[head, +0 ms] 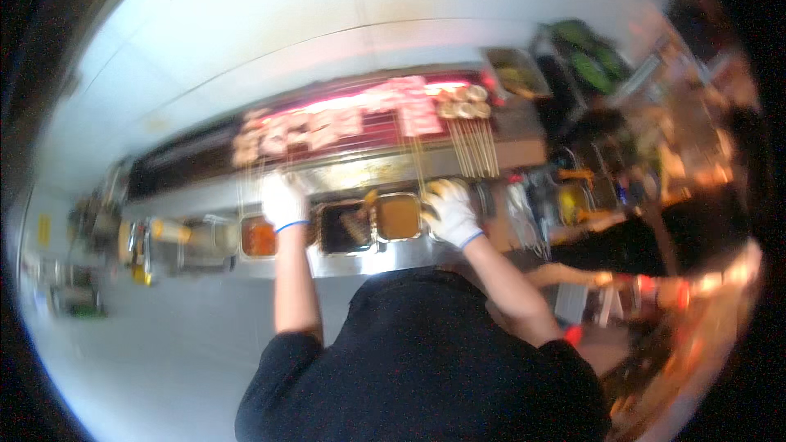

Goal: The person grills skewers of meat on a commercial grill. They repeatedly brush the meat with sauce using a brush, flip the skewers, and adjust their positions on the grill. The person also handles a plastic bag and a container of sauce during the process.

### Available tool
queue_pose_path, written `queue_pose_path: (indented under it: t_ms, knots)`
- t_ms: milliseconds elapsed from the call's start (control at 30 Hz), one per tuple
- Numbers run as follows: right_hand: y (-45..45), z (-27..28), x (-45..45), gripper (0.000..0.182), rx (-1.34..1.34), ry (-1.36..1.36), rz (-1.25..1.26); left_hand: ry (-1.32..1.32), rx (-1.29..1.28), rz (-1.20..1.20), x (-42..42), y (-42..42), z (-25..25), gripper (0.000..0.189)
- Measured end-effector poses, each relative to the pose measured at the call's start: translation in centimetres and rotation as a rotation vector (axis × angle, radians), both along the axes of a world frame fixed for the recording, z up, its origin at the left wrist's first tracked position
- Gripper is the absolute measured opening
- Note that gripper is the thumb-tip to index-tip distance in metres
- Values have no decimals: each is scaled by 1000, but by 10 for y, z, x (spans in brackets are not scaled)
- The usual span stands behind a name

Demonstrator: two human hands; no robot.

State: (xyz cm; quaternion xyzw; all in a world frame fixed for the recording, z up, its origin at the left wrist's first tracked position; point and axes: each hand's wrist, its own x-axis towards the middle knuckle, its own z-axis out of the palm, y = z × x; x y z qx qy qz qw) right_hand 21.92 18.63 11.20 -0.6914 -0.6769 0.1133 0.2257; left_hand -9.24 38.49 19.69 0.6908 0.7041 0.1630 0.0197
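A long grill [374,126] lies across in front of me, glowing red-pink. Skewers of pale meat [325,126] rest along it, with pink meat skewers [420,107] right of the middle. My left hand [285,199], in a white glove, is at the grill's front edge by several thin sticks; blur hides its fingers. My right hand [451,209], gloved in white with yellowish fingertips, has its fingers beside the lower end of a pink meat skewer's stick [420,162]. Whether either hand grips a stick is unclear.
Between my hands stand metal pans of dark sauce [334,230] and brown sauce [398,218]; a pan of orange-red sauce [258,236] is left. Skewers with round pieces [465,104] occupy the grill's right end. Green items [589,55] and a metal container [516,73] sit beyond.
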Motion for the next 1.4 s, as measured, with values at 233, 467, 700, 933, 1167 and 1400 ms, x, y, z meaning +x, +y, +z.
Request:
queue_pose_path:
  t_ms: [233, 467, 700, 933, 1167, 1400]
  knots:
    - [6, -20, -32, 53, 34, -84, -236, -181, -159, -257, -63, 26, -43, 29]
    - [-3, -6, -31, 51, 23, -109, -292, -459, -288, -339, -73, 61, -66, 28]
    - [12, -24, -42, 58, -61, -83, -399, -594, 10, -425, -78, 59, -53, 23]
    - [20, 7, -44, 56, -351, -201, -333, -275, -294, -414, -29, 22, -29, 34]
    - [9, -26, -46, 57, -112, -164, -410, -203, 175, -292, -57, 20, -12, 35]
    - [10, -21, -51, 53, 56, -162, -355, 113, 40, -73, -94, 67, -34, 26]
